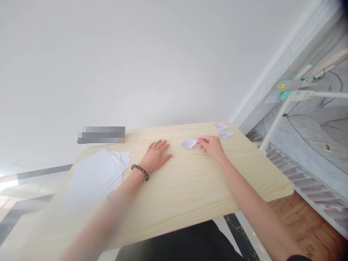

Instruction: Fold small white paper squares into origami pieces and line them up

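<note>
Between the thumb and fingers of my right hand (211, 145) is the right tip of a small folded white paper (188, 143), diamond-shaped, just over the tabletop or touching it; I cannot tell which. My left hand (155, 156) lies flat on the wooden table (179, 195), fingers spread, with a dark bead bracelet at the wrist. It holds nothing. Beyond my right hand, near the far right corner, lie two similar folded papers, an upper one (221, 127) and a lower one (226, 134). Left of my left hand is a stack of white paper sheets (94, 174), partly behind my forearm.
A blurred-out dark object (102, 135) sits at the table's back left, a white cable (132, 133) beside it. The pale wall (163, 65) rises behind the table. To the right stand a white metal frame (280, 119) and a grey covered bed (320, 145).
</note>
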Tool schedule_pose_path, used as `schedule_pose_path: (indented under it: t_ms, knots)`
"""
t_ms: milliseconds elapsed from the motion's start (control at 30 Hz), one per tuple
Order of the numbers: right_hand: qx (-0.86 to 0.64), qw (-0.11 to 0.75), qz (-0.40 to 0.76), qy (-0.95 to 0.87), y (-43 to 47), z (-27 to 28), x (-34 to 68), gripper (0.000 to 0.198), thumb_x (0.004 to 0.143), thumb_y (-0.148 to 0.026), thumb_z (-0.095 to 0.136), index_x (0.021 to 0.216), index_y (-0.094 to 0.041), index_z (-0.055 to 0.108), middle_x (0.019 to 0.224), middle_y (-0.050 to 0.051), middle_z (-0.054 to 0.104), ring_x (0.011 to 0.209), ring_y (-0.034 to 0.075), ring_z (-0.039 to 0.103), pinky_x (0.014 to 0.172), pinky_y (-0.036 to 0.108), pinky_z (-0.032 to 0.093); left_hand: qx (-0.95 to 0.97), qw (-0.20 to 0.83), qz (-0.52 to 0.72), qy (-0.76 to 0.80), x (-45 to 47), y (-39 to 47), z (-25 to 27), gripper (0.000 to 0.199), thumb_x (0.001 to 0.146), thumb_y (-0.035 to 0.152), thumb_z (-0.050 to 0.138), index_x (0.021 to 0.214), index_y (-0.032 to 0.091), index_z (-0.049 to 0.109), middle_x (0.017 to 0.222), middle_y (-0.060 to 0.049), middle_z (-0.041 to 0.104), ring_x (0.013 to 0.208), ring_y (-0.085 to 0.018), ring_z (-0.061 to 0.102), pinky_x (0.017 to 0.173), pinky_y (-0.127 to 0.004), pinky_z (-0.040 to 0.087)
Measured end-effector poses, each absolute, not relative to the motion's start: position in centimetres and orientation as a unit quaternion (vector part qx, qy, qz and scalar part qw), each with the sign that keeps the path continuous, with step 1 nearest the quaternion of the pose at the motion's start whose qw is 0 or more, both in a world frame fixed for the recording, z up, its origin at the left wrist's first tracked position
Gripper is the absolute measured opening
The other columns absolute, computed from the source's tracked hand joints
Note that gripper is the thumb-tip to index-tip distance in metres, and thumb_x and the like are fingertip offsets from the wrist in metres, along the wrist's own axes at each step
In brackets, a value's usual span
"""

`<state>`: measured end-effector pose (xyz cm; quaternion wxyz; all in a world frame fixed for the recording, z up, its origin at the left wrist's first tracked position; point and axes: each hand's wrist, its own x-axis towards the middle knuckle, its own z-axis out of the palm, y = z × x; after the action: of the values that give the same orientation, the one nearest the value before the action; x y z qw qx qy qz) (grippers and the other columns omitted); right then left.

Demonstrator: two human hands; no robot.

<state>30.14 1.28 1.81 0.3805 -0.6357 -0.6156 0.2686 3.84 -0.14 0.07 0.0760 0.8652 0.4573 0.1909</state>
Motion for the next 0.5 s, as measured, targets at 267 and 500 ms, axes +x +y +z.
schedule_pose_path:
  t_ms: [267,500]
  knots:
    - [-0.717,0.446,0.232,-0.483,0.7,0.8,38.4,0.031,0.066,-0.04,0.057,0.077,-0.012,0.066,0.068,0.007,0.065,0.043,0.01,0.054,0.029,0.018,0.035,0.884,0.077,0.196,0.417,7.3,1.0,-0.1,0.041,0.086,0.042,0.035,0.118,0.02,0.048,0.132,-0.009,0.042,0.125,-0.024,0.03,0.104,-0.047,0.018]
    - [-0.77,0.429,0.176,-0.437,-0.6,0.7,42.0,0.031,0.067,-0.036,0.056,0.08,-0.01,0.066,0.068,0.008,0.066,0.033,0.007,0.045,0.03,0.02,0.036,0.888,0.083,0.187,0.412,7.1,1.1,-0.2,0.042,0.087,0.042,0.033,0.119,0.02,0.047,0.134,-0.008,0.04,0.126,-0.024,0.028,0.105,-0.046,0.016]
